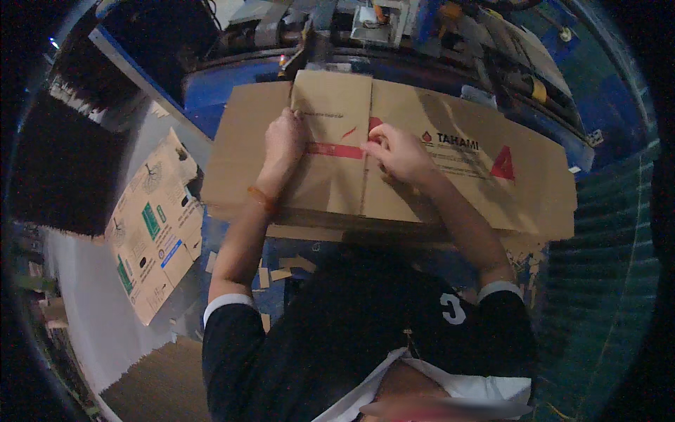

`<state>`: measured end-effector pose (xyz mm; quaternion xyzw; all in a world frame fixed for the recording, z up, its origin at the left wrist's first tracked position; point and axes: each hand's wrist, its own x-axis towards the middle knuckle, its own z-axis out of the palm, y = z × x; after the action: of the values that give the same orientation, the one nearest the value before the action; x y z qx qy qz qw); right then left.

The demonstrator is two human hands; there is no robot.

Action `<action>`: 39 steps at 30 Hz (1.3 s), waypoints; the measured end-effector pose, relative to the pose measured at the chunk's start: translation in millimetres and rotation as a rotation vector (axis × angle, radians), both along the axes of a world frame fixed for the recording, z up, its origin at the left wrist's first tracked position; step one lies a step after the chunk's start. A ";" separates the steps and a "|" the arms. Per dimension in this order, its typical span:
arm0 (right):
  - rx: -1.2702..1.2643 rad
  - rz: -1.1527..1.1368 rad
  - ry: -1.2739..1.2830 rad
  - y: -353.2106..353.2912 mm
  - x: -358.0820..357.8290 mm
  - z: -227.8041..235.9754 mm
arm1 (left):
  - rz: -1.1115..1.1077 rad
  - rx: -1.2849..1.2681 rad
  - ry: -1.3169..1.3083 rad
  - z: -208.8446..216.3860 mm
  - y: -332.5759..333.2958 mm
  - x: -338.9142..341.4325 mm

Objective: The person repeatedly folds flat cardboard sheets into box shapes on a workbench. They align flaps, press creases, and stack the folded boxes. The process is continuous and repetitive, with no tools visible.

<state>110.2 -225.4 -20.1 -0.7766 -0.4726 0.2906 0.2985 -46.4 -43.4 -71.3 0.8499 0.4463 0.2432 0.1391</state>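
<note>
A flat brown cardboard box blank (457,183) lies across the top of a stack in front of me, with red bands and dark print on its face. My left hand (285,141) is closed at the slot edge left of the middle panel, thumb and fingers bunched on the board. Right of it, my right hand (402,151) is closed in a pinch at the crease by the red band. The fingertips of both hands are partly hidden. An orange band circles my left wrist.
Beyond the stack runs a blue machine (211,84) with dark rollers and belts. A printed cardboard sheet (158,225) lies on the left, near a dark stack (63,162). Cardboard scraps (281,274) litter the area below the stack. Dark green ribbed material (598,281) is at right.
</note>
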 end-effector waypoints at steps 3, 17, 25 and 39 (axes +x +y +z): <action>0.109 0.033 -0.481 -78.5 -3.1 12.5 | -0.040 -0.021 -0.030 5.5 1.7 0.1; -0.217 -0.067 -0.612 -183.1 57.9 -7.0 | -0.734 0.231 -0.102 21.6 -61.4 -41.0; -0.061 -0.086 -0.835 -77.7 176.3 -32.6 | -0.586 0.349 -0.290 19.8 47.2 76.8; 0.420 -1.029 -1.043 -326.7 245.6 -97.9 | 0.530 0.186 -0.704 -10.1 -66.8 -115.0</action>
<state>355.7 -552.0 -118.0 -0.8626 -0.1761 -0.3858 0.2759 -161.5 -110.2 -81.4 0.5806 0.5501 0.5839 0.1388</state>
